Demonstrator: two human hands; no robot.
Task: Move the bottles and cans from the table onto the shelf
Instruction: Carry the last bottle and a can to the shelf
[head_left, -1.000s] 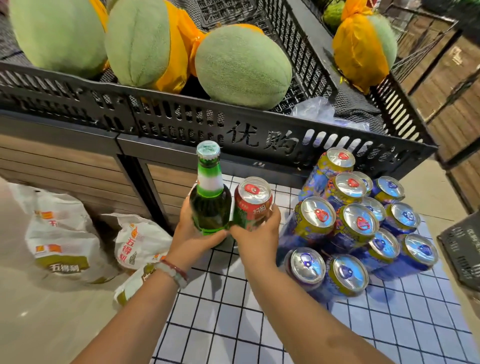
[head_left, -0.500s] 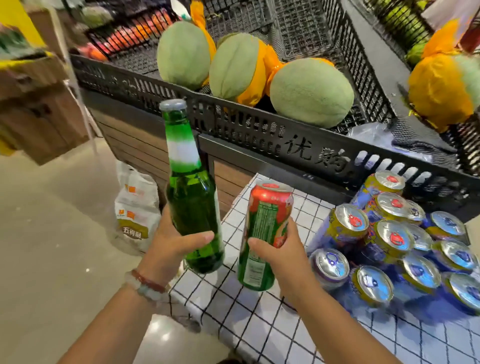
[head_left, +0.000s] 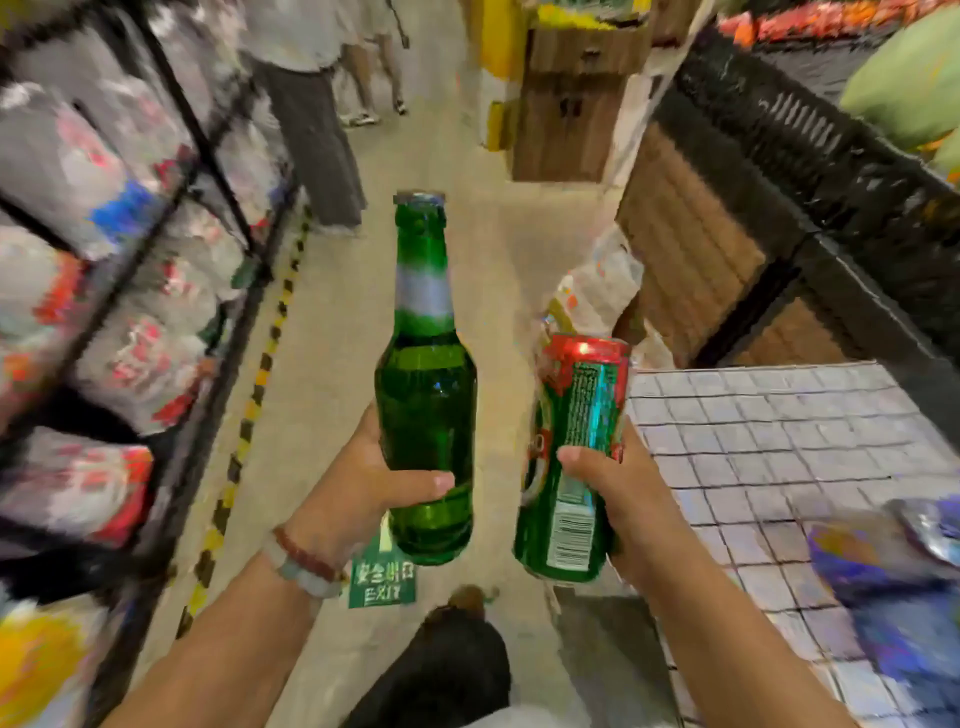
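You are in the carry step: your left hand (head_left: 358, 480) is wrapped around the lower body of the green bottle (head_left: 425, 395), held upright, and your right hand (head_left: 621, 491) is closed around the red and green can (head_left: 571, 457), also upright. Both are in the air over the aisle floor (head_left: 363, 312), clear of the checked surface (head_left: 769, 441) at your right. The shelf (head_left: 171, 218) stands at your left, blurred, its bays apparently full of packets. The next move calls for finding a free spot there and setting each down on its base. Against half a second ago, the view has swung left: the melons and grouped cans have left frame, and the shelf has come in.
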